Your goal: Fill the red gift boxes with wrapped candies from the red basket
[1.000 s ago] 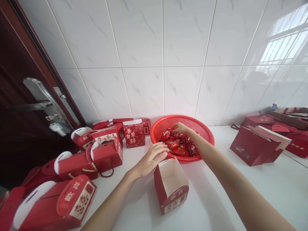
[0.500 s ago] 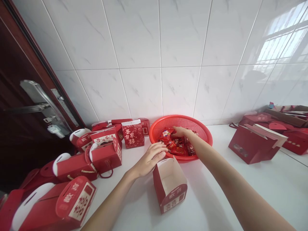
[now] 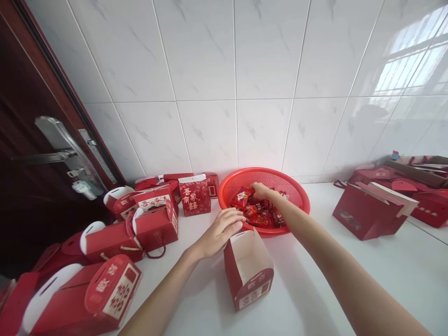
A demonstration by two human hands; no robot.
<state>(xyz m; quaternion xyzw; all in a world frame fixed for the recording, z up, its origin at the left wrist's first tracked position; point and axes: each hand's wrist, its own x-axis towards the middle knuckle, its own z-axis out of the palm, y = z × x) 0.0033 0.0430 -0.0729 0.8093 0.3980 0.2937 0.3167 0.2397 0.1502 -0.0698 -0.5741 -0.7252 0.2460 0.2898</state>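
My right hand (image 3: pixel 262 190) reaches into a round red plastic basket (image 3: pixel 266 176) and rests among the red wrapped packets (image 3: pixel 257 212) in it. Its fingers are curled down, and I cannot tell whether they grip a packet. My left hand (image 3: pixel 222 232) lies flat and holds nothing, just above an open, empty red-and-white paper gift box (image 3: pixel 247 270). Its fingertips are close to the basket's front rim. The box stands on the white counter (image 3: pixel 308 284).
Several red gift boxes with white handles and gold-printed characters (image 3: pixel 194 195) lie to the left along the tiled wall (image 3: pixel 262 93). More red boxes (image 3: pixel 367 212) and a cardboard tray stand at the right. A dark door with a metal handle (image 3: pixel 59 144) is at the far left.
My right hand has shifted slightly among the packets in the basket. My left hand and the open box stay almost where they were.
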